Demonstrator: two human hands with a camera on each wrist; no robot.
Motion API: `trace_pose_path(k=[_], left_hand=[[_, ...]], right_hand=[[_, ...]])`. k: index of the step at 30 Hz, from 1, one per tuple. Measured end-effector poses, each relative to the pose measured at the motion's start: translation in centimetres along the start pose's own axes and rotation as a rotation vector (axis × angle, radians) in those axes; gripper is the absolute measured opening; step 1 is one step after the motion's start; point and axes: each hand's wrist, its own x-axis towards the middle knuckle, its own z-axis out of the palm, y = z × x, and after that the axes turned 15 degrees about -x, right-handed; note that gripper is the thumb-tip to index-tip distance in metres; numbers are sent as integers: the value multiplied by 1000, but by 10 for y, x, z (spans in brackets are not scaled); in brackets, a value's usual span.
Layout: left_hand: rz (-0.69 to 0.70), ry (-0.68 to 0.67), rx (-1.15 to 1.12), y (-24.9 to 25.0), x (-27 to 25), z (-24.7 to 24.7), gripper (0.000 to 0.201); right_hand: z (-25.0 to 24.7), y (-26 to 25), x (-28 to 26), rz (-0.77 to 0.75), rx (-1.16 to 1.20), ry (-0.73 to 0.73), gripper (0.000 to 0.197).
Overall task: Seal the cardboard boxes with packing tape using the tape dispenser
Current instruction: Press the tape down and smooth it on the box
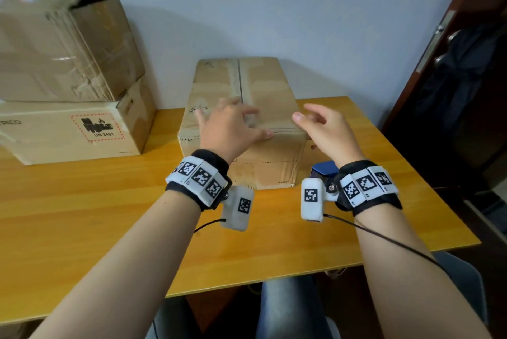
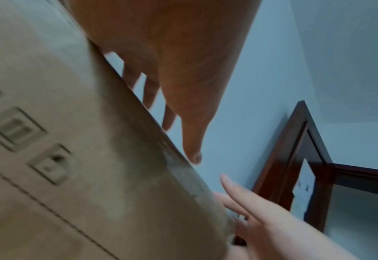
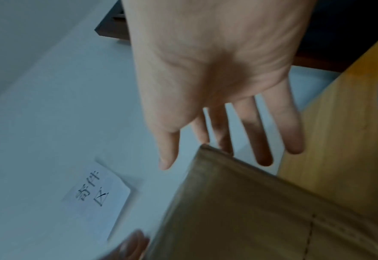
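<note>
Hovering above a closed cardboard box (image 1: 241, 119), the left hand (image 1: 227, 130) is held palm down with its fingers spread and straight; whether the fingertips touch the lid cannot be told through the motion blur. The right hand (image 1: 326, 130) is raised just beside the box's near right corner, fingers loosely extended and parted, nothing gripped. In the right wrist view the same hand (image 3: 216, 70) is seen open, fingers apart, over the box's corner (image 3: 261, 211).

The box is set lengthwise at the middle of a yellow wooden table (image 1: 96, 201), its top flaps shut along a centre seam. A blue tape dispenser (image 1: 323, 170) is partly seen on the table just right of the box's near end, mostly hidden behind the right wrist. Two larger cardboard boxes (image 1: 68, 91) are stacked at the table's left, against a pale wall. A dark wooden door (image 1: 466, 78) is seen at the right.
</note>
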Motion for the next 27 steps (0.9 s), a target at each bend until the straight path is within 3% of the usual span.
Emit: trace_pose_path(k=[2, 5, 8, 11, 16, 21, 27], left_hand=[[-174, 98, 104, -11, -8, -12, 86], [-407, 113, -58, -18, -15, -24, 109], [-427, 113, -95, -15, -10, -21, 114], [-426, 151, -105, -22, -7, -19, 116], [-307, 283, -311, -53, -10, -27, 92], [-193, 416, -565, -79, -18, -23, 55], [-125, 427, -662, -91, -23, -24, 35]], right_hand=[[3, -5, -3, 26, -28, -22, 76], [10, -23, -7, 42, -110, -37, 95], [24, -48, -10, 82, -282, -63, 113], [39, -58, -12, 102, -400, -19, 117], [36, -29, -12, 80, -57, 139, 83], [45, -6, -12, 35, 6, 291, 38], [41, -1, -10, -62, -74, 332, 32]])
